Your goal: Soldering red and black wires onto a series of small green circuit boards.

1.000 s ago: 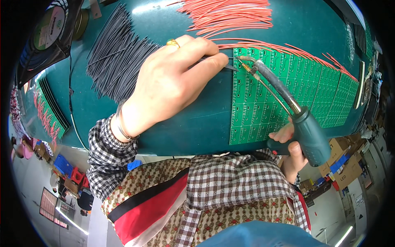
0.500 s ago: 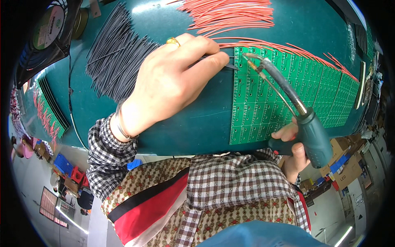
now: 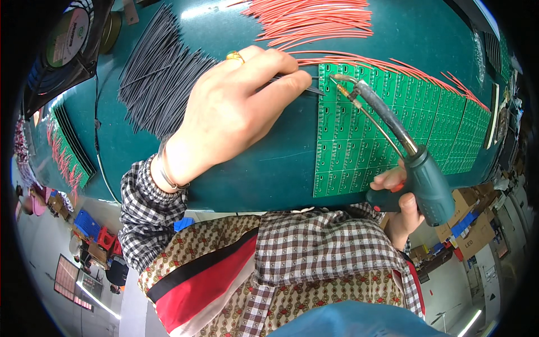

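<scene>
My left hand [image 3: 238, 104], with a ring and a bangle, is closed in a pinch at the left edge of the green circuit boards [image 3: 331, 154]. Dark ends of a black wire [image 3: 315, 90] poke out past its fingertips toward the top corner of the boards. My right hand [image 3: 409, 216] grips a dark green soldering gun [image 3: 429, 182] by its handle, a finger at the red trigger. The gun's bent tip and thin metal solder-feed tube meet over the upper left boards, close to my left fingertips. Whether the tip touches a board, I cannot tell.
A heap of black wires [image 3: 160, 78] lies left of my left hand. Red wires [image 3: 314, 19] are piled at the far side, with more along the boards' far edge. A fan [image 3: 64, 42] stands far left, near boards with red wires [image 3: 73, 149].
The soldering gun has shifted very slightly up and left in my right hand. My left hand stays almost where it was.
</scene>
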Available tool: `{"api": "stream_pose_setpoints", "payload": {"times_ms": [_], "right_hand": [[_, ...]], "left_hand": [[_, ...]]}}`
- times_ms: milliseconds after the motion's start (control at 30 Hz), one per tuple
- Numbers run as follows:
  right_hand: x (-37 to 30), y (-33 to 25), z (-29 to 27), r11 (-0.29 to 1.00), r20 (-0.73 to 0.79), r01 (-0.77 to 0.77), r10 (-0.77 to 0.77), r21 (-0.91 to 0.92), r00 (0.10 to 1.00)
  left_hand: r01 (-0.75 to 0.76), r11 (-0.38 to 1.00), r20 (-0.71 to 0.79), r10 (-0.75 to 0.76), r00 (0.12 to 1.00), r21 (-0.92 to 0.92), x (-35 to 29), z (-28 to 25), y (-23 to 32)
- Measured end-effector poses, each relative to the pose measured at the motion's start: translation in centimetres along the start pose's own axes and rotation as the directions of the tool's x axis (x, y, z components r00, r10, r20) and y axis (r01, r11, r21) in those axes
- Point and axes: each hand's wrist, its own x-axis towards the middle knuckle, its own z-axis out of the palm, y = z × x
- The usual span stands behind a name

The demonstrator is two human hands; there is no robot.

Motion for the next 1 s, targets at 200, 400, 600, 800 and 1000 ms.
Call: {"api": "stream_pose_setpoints", "payload": {"times_ms": [200,400,600,800,1000], "right_hand": [[-0.08,0.11,-0.27,1.000,0.036,-0.005,0.004,0.017,0.999],[0.04,-0.01,-0.26,0.999,0.059,-0.048,0.046,0.025,0.997],[0.04,-0.05,-0.23,0.999,0.051,-0.049,0.049,0.009,0.998],[0.00,-0.10,-0.09,0.998,0.036,-0.066,0.066,0.002,0.997],[-0.13,-0.23,-0.05,1.000,0.029,-0.029,0.029,0.000,0.999]], "left_hand": [[-0.006,1.000,-0.007,0.006,1.000,0.007,-0.01,-0.04,0.06],[-0.004,1.000,0.003,0.004,1.000,0.006,0.03,-0.13,0.02],[-0.002,1.000,0.006,0.002,1.000,0.003,0.04,-0.17,0.11],[-0.005,1.000,0.003,0.005,1.000,0.005,0.04,-0.12,0.08],[-0.008,1.000,-0.002,0.008,1.000,0.007,0.13,-0.18,0.10]]}}
